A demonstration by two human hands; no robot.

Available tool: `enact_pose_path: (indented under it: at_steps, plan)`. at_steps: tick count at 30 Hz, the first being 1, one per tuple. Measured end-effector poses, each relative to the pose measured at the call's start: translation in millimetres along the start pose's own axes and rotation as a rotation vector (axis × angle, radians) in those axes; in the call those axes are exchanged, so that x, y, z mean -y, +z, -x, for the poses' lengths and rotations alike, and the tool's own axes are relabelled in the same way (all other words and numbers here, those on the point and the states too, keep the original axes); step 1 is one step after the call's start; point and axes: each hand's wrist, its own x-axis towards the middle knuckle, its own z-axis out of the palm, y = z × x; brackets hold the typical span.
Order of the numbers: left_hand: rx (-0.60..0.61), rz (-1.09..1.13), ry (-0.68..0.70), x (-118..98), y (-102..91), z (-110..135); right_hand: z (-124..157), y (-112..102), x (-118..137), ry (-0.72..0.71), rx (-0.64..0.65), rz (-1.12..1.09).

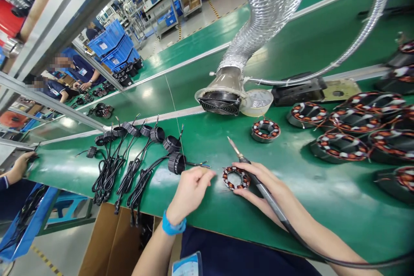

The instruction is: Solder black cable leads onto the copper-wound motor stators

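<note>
A small stator (236, 178) with copper windings and a pale open centre lies on the green bench. My right hand (263, 187) is closed around a soldering iron (261, 186), its tip pointing up and left. Thumb and fingertips of that hand also touch the stator's right side. Just left of the stator, my left hand (191, 187) is pinched closed; whatever lies between its fingertips is hidden or too small to name. Beyond that hand, thin coloured wires (202, 164) stick out of a black ribbed cap (176, 163) on a cable.
Coiled black cables (142, 187) with caps lie to the left. Several wound stators (339, 146) sit at right, with one (265, 130) standing apart. A fan hood (220, 99) on a foil duct hangs beyond, beside a translucent bowl (258, 102). Co-workers sit far left.
</note>
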Motion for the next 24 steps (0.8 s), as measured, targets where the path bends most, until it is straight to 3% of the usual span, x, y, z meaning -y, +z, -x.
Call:
enact_pose_path:
  at_steps: [3,5,10,12,15,18,21,24]
  plan:
    - [0.069,-0.063,0.002,2.4,1.4,18.6,0.8,1.2,-1.1,0.012,-0.011,-0.017]
    - [0.092,0.01,-0.004,6.2,9.3,20.9,0.0,1.1,-1.2,0.021,-0.02,-0.015]
    - [0.176,0.421,-0.291,9.2,29.0,8.5,-1.2,2.3,-2.4,0.027,-0.038,-0.001]
    - [0.184,0.385,-0.294,6.8,26.1,8.3,-0.4,3.8,-3.0,0.024,-0.064,-0.001]
    - [0.021,0.015,-0.071,3.5,8.1,15.0,1.2,6.7,-3.5,0.042,-0.092,0.016]
    - [-0.099,-0.554,0.126,2.6,-11.9,16.7,0.9,8.9,-2.1,0.062,-0.1,0.04]
    - [0.021,-1.038,0.226,1.9,-19.2,3.2,-1.5,8.2,1.6,0.05,-0.114,0.048]
    - [0.19,-1.231,0.314,-0.5,-19.3,-17.1,-3.3,4.4,4.8,0.027,-0.124,0.063]
